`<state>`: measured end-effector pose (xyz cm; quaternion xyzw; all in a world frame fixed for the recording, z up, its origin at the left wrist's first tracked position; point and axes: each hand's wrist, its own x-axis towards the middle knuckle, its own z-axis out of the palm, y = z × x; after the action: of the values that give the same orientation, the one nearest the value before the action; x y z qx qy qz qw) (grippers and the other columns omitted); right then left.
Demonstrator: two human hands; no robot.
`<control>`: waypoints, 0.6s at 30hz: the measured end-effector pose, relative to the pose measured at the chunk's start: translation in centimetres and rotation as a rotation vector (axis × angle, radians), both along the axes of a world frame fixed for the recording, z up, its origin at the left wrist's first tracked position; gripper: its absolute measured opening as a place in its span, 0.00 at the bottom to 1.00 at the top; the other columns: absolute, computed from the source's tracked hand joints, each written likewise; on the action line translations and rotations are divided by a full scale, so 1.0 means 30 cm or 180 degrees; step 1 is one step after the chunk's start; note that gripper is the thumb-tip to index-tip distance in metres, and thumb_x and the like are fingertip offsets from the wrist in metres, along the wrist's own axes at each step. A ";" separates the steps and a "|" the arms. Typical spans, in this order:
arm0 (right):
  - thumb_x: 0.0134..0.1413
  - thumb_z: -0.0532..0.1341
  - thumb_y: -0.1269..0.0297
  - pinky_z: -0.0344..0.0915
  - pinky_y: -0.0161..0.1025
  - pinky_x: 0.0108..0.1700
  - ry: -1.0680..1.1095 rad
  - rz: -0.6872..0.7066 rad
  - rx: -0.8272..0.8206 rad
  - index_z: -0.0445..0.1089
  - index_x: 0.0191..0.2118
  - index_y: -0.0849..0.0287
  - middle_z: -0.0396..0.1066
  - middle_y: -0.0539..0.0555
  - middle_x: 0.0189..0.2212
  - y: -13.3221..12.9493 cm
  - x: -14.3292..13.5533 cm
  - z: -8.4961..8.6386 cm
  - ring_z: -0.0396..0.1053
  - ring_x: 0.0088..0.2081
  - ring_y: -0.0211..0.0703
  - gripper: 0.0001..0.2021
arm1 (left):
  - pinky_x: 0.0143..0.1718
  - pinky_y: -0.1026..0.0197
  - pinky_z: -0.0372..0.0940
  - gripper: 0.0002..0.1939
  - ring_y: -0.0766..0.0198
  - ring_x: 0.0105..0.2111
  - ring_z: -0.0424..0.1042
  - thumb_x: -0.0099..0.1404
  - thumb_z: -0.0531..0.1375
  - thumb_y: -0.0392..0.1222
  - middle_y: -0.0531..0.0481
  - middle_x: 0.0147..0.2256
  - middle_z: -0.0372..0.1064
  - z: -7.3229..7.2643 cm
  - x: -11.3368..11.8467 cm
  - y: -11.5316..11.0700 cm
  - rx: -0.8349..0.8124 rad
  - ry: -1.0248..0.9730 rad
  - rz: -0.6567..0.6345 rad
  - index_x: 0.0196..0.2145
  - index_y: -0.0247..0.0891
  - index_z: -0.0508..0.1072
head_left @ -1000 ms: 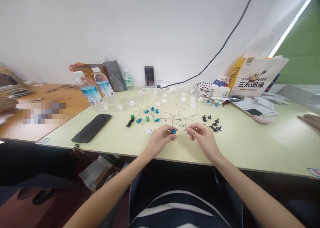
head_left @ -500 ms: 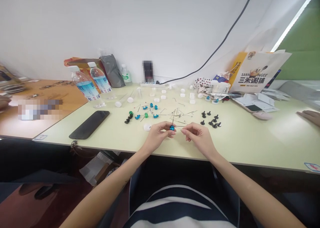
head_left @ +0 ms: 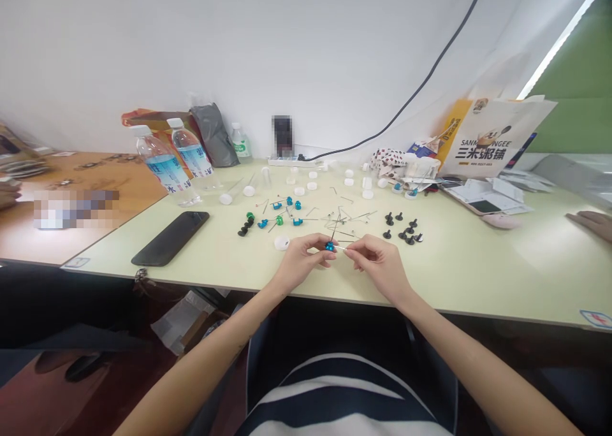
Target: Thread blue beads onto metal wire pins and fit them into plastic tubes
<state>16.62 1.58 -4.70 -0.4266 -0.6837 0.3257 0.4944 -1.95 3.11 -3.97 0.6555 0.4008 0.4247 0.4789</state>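
Between the thumb and fingers of my left hand (head_left: 302, 257) is a small shiny blue metal part (head_left: 329, 247), with a thin dark rod rising from it. My right hand (head_left: 380, 261) pinches a thin metal rod (head_left: 341, 248), whose far end points at the blue part; whether it sits in a hole I cannot tell. Behind my hands lie several loose thin rods and bent pins (head_left: 351, 216). Left of them are more blue parts (head_left: 298, 222), a green part (head_left: 280, 220) and black parts (head_left: 245, 226). A white round cap (head_left: 281, 243) lies beside my left hand.
A black phone (head_left: 171, 238) lies on the left, with two water bottles (head_left: 165, 168) behind it. Black disc-headed pieces (head_left: 404, 232) are scattered to the right. Clear tubes with white caps (head_left: 226, 199) stretch along the back. A paper bag (head_left: 497, 139) stands at back right. Another person's hand (head_left: 590, 222) rests at the right edge.
The rod in my right hand has tilted slightly against the blue part, and the upright rod leans a little more to the right. Both hands stay nearly in place.
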 end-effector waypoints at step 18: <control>0.60 0.52 0.64 0.60 0.33 0.27 -0.1283 -0.0466 0.1327 0.71 0.34 0.58 0.64 0.53 0.26 -0.011 -0.003 -0.034 0.62 0.26 0.36 0.11 | 0.34 0.59 0.71 0.17 0.63 0.25 0.73 0.52 0.63 0.45 0.47 0.27 0.73 -0.002 0.000 -0.006 -0.0321 -0.0031 0.0144 0.38 0.32 0.74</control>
<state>16.53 1.26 -5.71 -0.4201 -0.7877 0.0505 0.4478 -1.93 2.92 -4.03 0.6192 0.4341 0.4178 0.5035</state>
